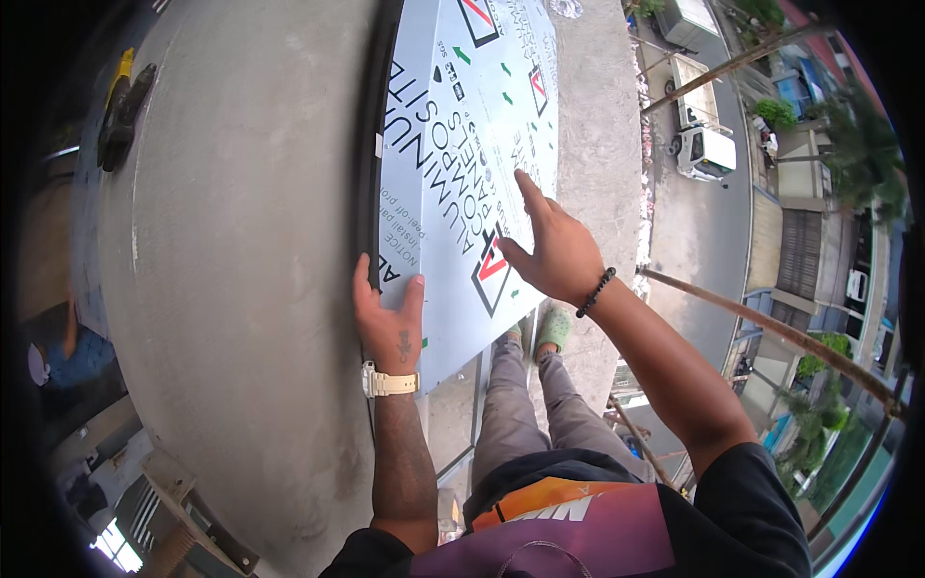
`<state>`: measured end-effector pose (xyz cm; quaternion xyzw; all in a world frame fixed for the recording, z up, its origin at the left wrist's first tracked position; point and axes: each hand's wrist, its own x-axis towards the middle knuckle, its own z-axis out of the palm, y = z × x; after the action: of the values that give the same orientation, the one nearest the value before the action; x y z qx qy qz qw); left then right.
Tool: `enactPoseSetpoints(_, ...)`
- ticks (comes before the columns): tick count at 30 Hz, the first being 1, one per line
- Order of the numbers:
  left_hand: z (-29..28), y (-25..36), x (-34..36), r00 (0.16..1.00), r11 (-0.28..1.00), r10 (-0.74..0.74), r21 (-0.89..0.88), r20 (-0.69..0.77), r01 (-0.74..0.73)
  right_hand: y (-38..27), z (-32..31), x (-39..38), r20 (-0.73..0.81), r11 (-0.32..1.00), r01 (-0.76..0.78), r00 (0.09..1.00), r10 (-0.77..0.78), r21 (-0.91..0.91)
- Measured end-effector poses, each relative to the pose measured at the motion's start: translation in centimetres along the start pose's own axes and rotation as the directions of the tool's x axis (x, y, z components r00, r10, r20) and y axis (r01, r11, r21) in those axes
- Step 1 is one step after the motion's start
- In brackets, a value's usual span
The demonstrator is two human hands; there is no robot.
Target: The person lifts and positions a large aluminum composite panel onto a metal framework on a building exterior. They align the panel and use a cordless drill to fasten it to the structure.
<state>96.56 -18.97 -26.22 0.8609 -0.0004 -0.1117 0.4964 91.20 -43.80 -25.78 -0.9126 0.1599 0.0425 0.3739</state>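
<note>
A long cladding panel in pale blue-white printed film, with a dark folded edge on its left side, stretches away from me along the concrete. Near its closer left corner my left hand is closed on that edge, thumb on the film and fingers at the dark side. My right hand is over the panel's right part with fingers and thumb apart, holding nothing. Whether its fingertips touch the film I cannot tell. A pale watch is on my left wrist and a dark bead bracelet on my right.
A broad grey concrete surface lies to the left, with a yellow-and-black tool at its far edge. Another person's arm shows beyond it. On the right, a narrow ledge and scaffold poles border a street below with a white truck.
</note>
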Motion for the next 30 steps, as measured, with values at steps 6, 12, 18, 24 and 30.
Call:
enactPoseSetpoints(6,0.4,-2.1,1.2,0.996,0.999,0.033,0.026,-0.078,-0.031,10.6,-0.5,-13.8,0.286,0.976,-0.219,0.936,0.207,0.009)
enactPoseSetpoints(12,0.0,-4.6,1.8,0.999,0.997,0.036,0.065,-0.04,-0.034,14.8,1.3,-22.6,0.486,0.959,-0.278,0.831,0.27,-0.057)
enactPoseSetpoints(18,-0.8,-4.2,2.1,0.999,0.994,0.041,0.104,-0.004,-0.04,16.7,0.9,-25.8,0.445,0.922,-0.386,0.819,0.362,-0.041)
enactPoseSetpoints(24,-1.3,-5.0,2.6,0.999,0.994,0.05,0.096,0.0,-0.049,18.6,-1.9,-28.5,0.373,0.851,-0.524,0.784,0.496,-0.032)
enactPoseSetpoints(30,-1.1,-4.8,2.5,0.998,0.982,0.061,0.176,0.01,-0.062,20.2,-2.3,-31.8,0.331,0.76,-0.65,0.716,0.614,-0.002)
